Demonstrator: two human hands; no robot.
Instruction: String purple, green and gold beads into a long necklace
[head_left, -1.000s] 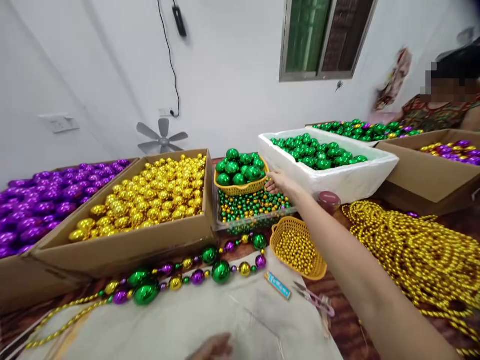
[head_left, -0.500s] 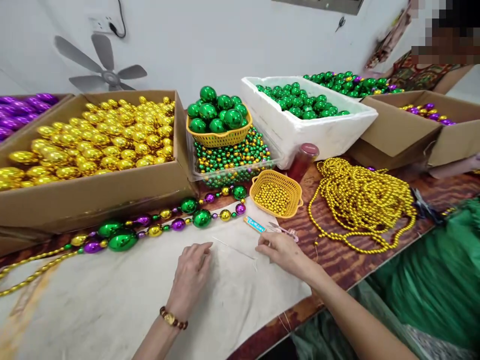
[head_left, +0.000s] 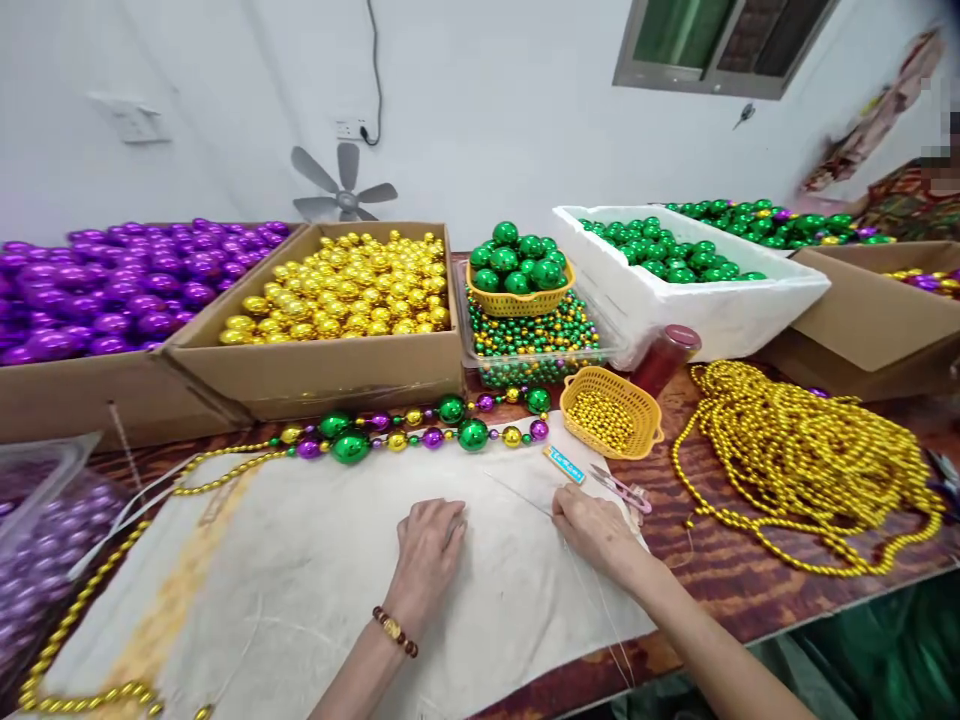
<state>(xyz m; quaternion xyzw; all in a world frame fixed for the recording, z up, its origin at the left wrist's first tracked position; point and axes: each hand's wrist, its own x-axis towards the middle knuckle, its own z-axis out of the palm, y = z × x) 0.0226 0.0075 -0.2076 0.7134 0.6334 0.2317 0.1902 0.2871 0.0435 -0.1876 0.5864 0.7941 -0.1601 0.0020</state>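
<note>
A long thin needle [head_left: 517, 493] points left over the pale cloth [head_left: 322, 560]. My right hand [head_left: 596, 530] pinches its right end between thumb and fingers, and fine thread [head_left: 611, 625] trails from there toward the table's front edge. My left hand [head_left: 429, 545], with a beaded bracelet on the wrist, rests on the cloth left of the needle. Its fingers are loosely bent, thumb apart, with nothing visible in them. Behind both hands lies a strand of green, gold and purple beads [head_left: 472, 434]. Small pink-handled snips [head_left: 622, 488] and a blue-and-orange packet [head_left: 564, 465] are close to my right hand.
An orange basket [head_left: 649, 440] holds small gold beads. Gold bead strings [head_left: 810, 470] are heaped at right. Cardboard boxes [head_left: 322, 375], a clear bin [head_left: 536, 372] and a foam box [head_left: 720, 315] line the back. A red-lidded jar [head_left: 667, 360] stands between. Another person [head_left: 911, 195] is at far right.
My right hand has closed on the needle's right end, which lay free on the cloth before. My left hand stays resting nearby. The view has swung left, showing more purple beads.
</note>
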